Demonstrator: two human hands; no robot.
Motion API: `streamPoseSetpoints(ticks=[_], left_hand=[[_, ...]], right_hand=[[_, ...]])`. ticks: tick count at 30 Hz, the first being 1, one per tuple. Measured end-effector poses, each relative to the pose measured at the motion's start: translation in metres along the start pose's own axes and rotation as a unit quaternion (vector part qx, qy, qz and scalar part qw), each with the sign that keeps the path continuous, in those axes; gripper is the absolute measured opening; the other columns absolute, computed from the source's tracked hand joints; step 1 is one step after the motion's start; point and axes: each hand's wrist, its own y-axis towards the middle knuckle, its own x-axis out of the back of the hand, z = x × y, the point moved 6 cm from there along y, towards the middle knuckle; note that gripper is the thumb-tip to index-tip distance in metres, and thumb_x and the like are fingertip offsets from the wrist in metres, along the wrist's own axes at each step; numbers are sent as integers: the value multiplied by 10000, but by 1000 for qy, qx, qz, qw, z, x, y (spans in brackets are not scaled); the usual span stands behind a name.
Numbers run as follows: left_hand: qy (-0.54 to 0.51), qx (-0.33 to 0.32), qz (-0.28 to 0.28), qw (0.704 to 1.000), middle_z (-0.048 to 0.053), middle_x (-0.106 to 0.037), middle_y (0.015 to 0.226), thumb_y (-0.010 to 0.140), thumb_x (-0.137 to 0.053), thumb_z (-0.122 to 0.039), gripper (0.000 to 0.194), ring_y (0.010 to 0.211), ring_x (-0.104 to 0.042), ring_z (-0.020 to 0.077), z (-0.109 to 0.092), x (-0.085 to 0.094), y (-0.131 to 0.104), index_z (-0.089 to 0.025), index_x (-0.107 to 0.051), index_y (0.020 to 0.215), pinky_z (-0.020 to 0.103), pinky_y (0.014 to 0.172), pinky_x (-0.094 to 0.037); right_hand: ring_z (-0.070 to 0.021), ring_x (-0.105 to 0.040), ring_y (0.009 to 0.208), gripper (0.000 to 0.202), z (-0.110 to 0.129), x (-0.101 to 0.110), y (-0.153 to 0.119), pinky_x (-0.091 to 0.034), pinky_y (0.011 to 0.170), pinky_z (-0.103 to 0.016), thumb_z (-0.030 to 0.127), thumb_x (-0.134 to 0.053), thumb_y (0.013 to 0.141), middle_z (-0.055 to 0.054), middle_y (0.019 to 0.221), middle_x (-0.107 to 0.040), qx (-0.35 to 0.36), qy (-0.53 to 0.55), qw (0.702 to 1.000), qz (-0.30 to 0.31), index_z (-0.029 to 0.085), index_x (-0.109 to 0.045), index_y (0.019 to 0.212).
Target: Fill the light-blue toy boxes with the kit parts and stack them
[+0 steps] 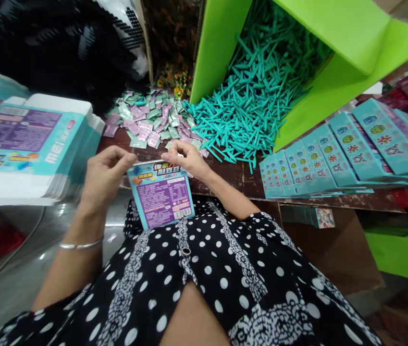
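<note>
A turquoise and purple printed carton (164,194) is held upright in front of my body, its printed panel towards me. My left hand (105,174) pinches the carton's top left corner between thumb and fingers. At the top edge, right of the middle, my right hand (191,161) has its thumb and fingers closed on the white rim. The inside of the carton is hidden from this angle. Just beyond my hands lies a pile of small pink and green sachets (153,117).
Flattened cartons (27,139) are stacked at the left. Many teal plastic sticks (240,115) spill from a bright green bin (301,113) onto the dark red tabletop (240,180). A row of filled-out cartons (319,154) leans at the right. Black plastic (45,53) lies at the back left.
</note>
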Motion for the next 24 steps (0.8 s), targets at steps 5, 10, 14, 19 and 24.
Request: streamPoseSetpoints(ticks=[5, 10, 14, 19, 24], left_hand=[[74, 43, 100, 991, 69, -753, 878, 684, -972, -519, 422, 694, -637, 162, -24, -2, 4, -189, -823, 901, 242, 433, -476], [40, 18, 17, 999, 42, -734, 906, 795, -924, -472, 318, 701, -628, 129, -42, -6, -1, -190, -891, 939, 207, 399, -483], [4, 11, -13, 1000, 3, -754, 827, 827, -941, -407, 208, 676, -614, 114, -37, -9, -4, -216, -895, 897, 203, 404, -408], [-51, -20, 33, 998, 54, -868, 1130, 967, -862, -398, 180, 1031, -755, 195, -11, -9, -19, -235, -913, 1023, 322, 839, -641], [-170, 72, 85, 979, 58, -862, 1096, 814, -1021, -389, 392, 885, -762, 188, 23, -19, -41, -266, -886, 1161, 314, 767, -660]], right_hand=[[-228, -724, 1168, 587, 12, 0, 13, -571, 1032, -322, 707, -957, 762, -61, 1213, -822, -53, -35, 978, 198, 219, -850, 1071], [-213, -744, 1117, 635, 22, 3, 19, -583, 1033, -309, 823, -751, 941, -54, 1163, -846, -25, -67, 972, 225, 222, -910, 1071], [-204, -752, 1099, 722, 23, 3, 14, -587, 1033, -300, 877, -650, 986, -51, 1163, -848, -32, -83, 970, 225, 221, -906, 1141], [-241, -702, 1398, 684, 13, 4, -8, -500, 1246, -380, 830, -501, 1094, -48, 1481, -787, -7, -162, 964, 211, 312, -851, 1374], [-267, -650, 1502, 693, 16, 7, -27, -443, 1331, -458, 785, -443, 1137, -78, 1625, -700, 17, -193, 960, 200, 306, -787, 1499]])
